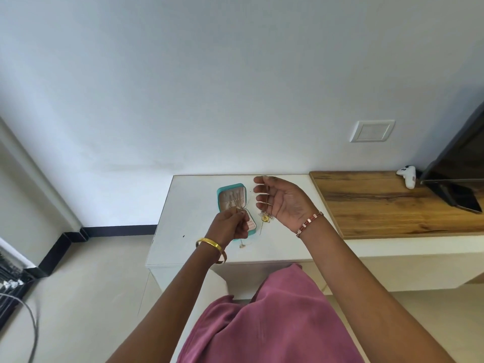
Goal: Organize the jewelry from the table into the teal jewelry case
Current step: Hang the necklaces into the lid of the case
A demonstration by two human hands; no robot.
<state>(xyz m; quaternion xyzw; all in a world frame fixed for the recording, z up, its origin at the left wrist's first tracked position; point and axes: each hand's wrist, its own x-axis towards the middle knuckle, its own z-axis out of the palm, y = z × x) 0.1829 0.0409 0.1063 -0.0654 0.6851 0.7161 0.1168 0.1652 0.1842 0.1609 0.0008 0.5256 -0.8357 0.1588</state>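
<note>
A thin gold chain (237, 205) is pinched by the curled left hand (231, 225) over the open teal jewelry case (230, 196) on the white table (188, 218). At 3 o'clock from the case, another necklace (265, 217) is draped over the half-open fingers of the right hand (282, 201).

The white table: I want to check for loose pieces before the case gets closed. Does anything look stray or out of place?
Yes. A small pendant on a thin chain lies alone on the white table, near its front edge, outside the open teal jewelry case. Nothing looks spilled or damaged.
</note>
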